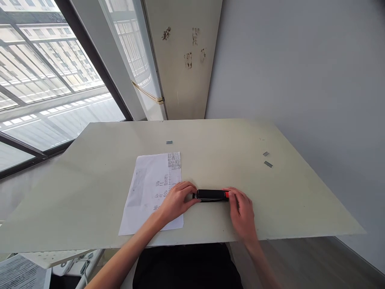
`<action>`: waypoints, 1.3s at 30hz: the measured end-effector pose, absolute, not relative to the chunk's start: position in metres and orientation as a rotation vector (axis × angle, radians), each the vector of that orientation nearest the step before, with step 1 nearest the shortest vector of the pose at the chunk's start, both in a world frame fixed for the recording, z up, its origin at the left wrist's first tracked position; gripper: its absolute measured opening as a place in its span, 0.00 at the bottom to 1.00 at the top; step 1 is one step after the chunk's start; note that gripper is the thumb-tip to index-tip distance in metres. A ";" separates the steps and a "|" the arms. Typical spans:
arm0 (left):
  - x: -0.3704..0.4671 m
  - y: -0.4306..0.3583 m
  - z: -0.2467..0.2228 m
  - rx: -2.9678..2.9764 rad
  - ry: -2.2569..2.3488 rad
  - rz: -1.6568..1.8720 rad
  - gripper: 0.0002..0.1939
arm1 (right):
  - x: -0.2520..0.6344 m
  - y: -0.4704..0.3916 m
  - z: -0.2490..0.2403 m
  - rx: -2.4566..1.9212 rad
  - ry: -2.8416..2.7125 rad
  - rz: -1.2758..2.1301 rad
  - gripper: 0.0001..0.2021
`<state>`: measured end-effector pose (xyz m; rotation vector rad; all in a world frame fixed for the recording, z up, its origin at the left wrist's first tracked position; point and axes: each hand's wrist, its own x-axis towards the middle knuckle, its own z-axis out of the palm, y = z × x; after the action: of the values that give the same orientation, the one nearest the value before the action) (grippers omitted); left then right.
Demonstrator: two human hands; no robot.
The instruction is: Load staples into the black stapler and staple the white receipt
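Note:
A black stapler (213,195) with a red part at its right end lies lengthwise across the table, just right of a printed sheet of paper (144,188). My left hand (177,202) grips the stapler's left end between thumb and fingers, its wrist passing over the sheet. At the opposite end, my right hand (242,210) pinches around the red part. Fingertips hide both ends of the stapler. Dense black print fills the sheet's upper right corner, with smaller lines below it.
The pale table (90,172) has a small grey strip (169,142) near its back edge and two more at the right. A wall (300,72) stands to the right, a window (45,72) to the left. Papers (24,273) lie below the table's left front.

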<state>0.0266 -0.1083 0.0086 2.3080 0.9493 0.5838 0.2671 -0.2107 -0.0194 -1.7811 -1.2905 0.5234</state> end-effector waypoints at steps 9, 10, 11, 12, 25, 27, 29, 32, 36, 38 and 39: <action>-0.006 -0.100 0.018 2.470 0.841 0.566 0.09 | 0.263 -0.206 -0.026 -1.677 -1.607 0.445 0.20; -0.012 -0.098 0.019 2.484 0.853 0.567 0.09 | 0.263 -0.205 -0.027 -1.674 -1.598 0.449 0.19; -0.018 -0.097 0.021 2.495 0.863 0.564 0.09 | 0.264 -0.203 -0.027 -1.672 -1.587 0.460 0.19; -0.023 -0.096 0.022 2.506 0.866 0.554 0.09 | 0.265 -0.202 -0.027 -1.670 -1.576 0.479 0.18; -0.036 0.016 0.025 2.367 1.415 0.584 0.22 | 0.286 -0.195 -0.021 -1.623 -1.484 0.696 0.18; -0.033 0.053 0.022 2.349 1.506 0.610 0.21 | 0.285 -0.195 -0.020 -1.623 -1.481 0.714 0.18; -0.029 0.084 0.019 2.332 1.569 0.603 0.22 | 0.284 -0.195 -0.018 -1.621 -1.474 0.717 0.17; -0.022 0.112 0.017 2.291 1.631 0.588 0.19 | 0.282 -0.194 -0.017 -1.612 -1.467 0.711 0.17; -0.018 0.115 0.023 2.266 1.591 0.586 0.17 | 0.282 -0.194 -0.018 -1.608 -1.468 0.696 0.18; -0.017 0.104 0.030 2.253 1.518 0.572 0.18 | 0.282 -0.193 -0.019 -1.607 -1.471 0.690 0.18; -0.017 0.095 0.034 2.242 1.471 0.559 0.19 | 0.282 -0.194 -0.019 -1.608 -1.471 0.689 0.18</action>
<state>-0.0166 0.0952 0.0339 2.2416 1.4715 0.5592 0.2823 -0.1935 -0.0191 -1.6082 -1.4715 0.6890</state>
